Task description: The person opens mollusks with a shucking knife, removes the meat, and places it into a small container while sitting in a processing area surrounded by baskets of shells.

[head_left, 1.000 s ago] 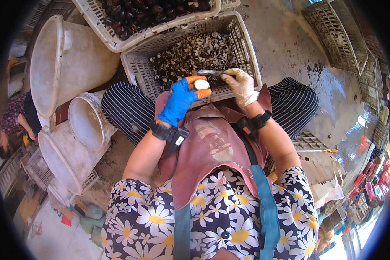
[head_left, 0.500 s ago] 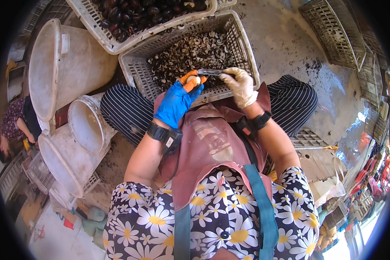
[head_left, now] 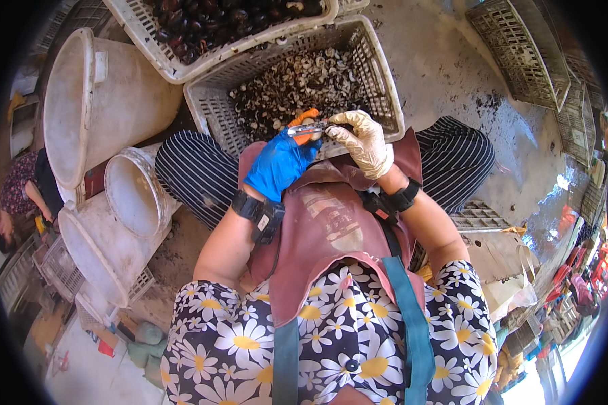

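Observation:
My left hand (head_left: 280,165), in a blue glove with orange fingertips, is closed on a small piece that the fingers mostly hide. My right hand (head_left: 363,140) wears a cream glove and grips a slim metal knife (head_left: 307,128); its blade lies across the left fingertips. Both hands meet above my lap, at the near edge of a grey plastic crate (head_left: 209,108) filled with dark and pale peelings. Each wrist carries a black band.
A white crate (head_left: 175,64) of dark round nuts stands behind the grey one. Large white tubs (head_left: 81,101) and buckets (head_left: 132,192) stand at my left, and another person (head_left: 20,192) sits beyond them. Empty grey crates (head_left: 520,47) lie on the wet concrete at the right.
A white peeled piece showed between my left fingertips a second ago; now it is hidden. The knife has turned across the fingertips, and both hands stayed together over the crate's edge.

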Motion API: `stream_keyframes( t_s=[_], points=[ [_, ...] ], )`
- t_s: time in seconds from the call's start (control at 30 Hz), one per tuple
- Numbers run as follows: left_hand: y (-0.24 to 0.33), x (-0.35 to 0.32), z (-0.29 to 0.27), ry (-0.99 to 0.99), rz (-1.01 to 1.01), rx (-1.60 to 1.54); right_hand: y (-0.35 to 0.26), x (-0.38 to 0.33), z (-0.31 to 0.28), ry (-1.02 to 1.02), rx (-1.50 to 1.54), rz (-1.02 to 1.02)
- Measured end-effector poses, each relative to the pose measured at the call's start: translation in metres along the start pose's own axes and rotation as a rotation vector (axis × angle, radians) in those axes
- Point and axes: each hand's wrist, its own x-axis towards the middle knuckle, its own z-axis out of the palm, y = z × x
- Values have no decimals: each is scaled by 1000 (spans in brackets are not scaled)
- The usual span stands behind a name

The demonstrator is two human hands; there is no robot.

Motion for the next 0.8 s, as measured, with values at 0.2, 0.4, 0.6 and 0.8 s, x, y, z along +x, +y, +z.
stream_keyframes(
  t_s=[0.2,0.4,0.6,0.8],
  points=[
    [3,-7,6,-17,-6,94,25,12,-21,10,-26,16],
    [5,-7,-4,-88,-52,85,43,13,-28,13,-32,138],
    [0,-1,-13,-100,-104,-41,21,-5,-1,-38,38,23],
    [11,-5,-9,-64,-135,143,31,5,-15,-53,55,149]
  ],
)
